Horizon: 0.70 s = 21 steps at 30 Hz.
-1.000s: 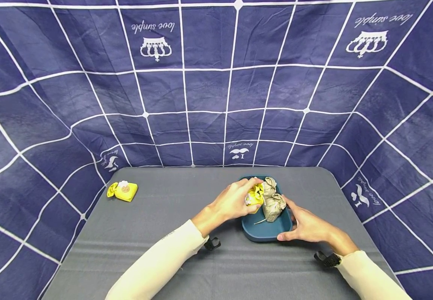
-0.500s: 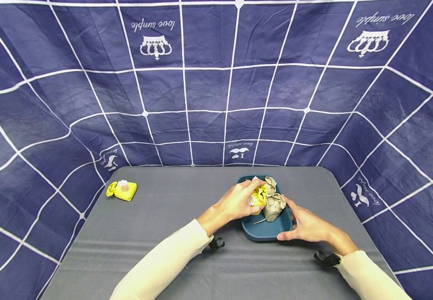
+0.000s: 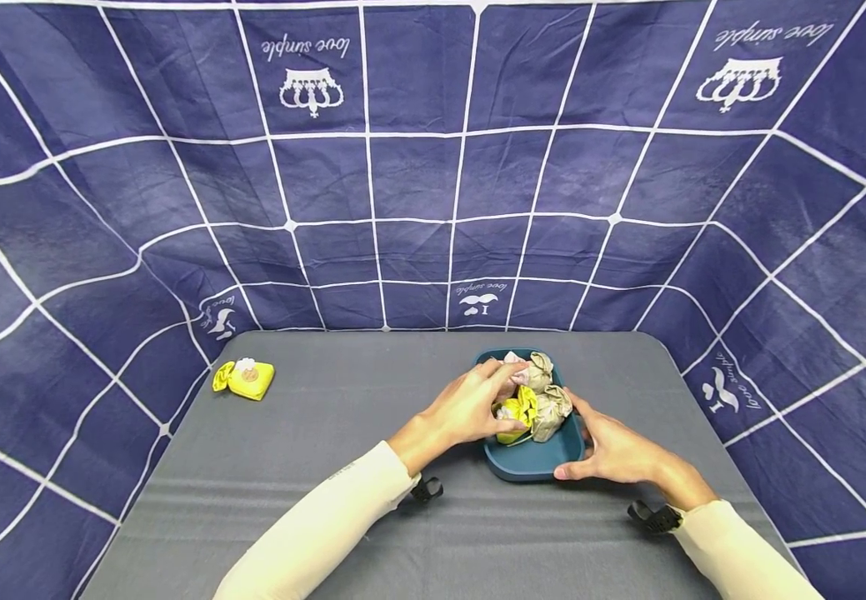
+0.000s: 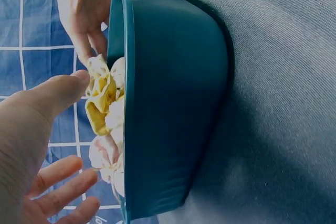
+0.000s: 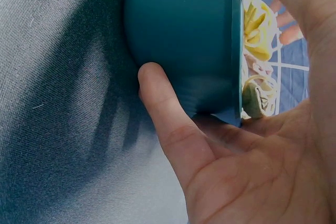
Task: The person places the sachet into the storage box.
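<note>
A dark teal box (image 3: 530, 468) holds small wrapped pouches. Inside it, a yellow pouch (image 3: 515, 417) lies beside a beige pouch (image 3: 550, 414), with another beige pouch (image 3: 539, 372) and a pale pink bundle (image 3: 509, 388) farther back. My left hand (image 3: 470, 406) hovers over the box's left rim, fingers spread, thumb right by the yellow pouch; in the left wrist view its fingers (image 4: 63, 192) stand apart from the pouches. With my right hand (image 3: 620, 447) I hold the box's right side, thumb on the near corner and fingers along the wall.
A second yellow pouch (image 3: 250, 380) with a round sticker and white flower lies at the far left of the grey table (image 3: 342, 392). Blue gridded cloth (image 3: 417, 183) hangs around the back and sides. Black straps (image 3: 653, 517) are worn at the wrists.
My left hand has lowered the yellow pouch into the box, nearer the front, and loosened its fingers from it. The pink bundle behind shows more now. My right hand stays put on the box.
</note>
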Available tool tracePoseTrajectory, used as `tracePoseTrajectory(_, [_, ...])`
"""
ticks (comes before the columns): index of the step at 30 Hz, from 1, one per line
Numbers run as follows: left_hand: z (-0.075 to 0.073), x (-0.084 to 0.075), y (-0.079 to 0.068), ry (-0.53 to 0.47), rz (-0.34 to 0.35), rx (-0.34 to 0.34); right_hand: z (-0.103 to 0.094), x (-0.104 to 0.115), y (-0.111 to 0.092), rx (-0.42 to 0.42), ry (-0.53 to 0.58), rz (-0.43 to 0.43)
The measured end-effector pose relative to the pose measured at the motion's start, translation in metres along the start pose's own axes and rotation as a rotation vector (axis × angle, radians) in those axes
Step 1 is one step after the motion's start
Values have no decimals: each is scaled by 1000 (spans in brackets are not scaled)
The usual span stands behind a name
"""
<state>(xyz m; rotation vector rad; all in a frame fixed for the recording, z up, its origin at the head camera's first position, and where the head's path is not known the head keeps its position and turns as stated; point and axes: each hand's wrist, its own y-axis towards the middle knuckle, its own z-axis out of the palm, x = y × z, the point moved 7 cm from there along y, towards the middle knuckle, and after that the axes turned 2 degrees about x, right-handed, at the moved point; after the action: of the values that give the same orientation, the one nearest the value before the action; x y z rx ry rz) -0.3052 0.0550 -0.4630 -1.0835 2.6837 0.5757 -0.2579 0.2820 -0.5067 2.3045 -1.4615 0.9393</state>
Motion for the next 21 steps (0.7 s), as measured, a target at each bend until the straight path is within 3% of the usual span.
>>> tracePoseTrajectory(9, [-16, 15, -15, 78, -17, -32, 0, 0, -1, -4, 13, -4])
tracePoseTrajectory(21, [-41, 60, -45, 72, -86, -126, 1, 2, -1, 10, 26, -12])
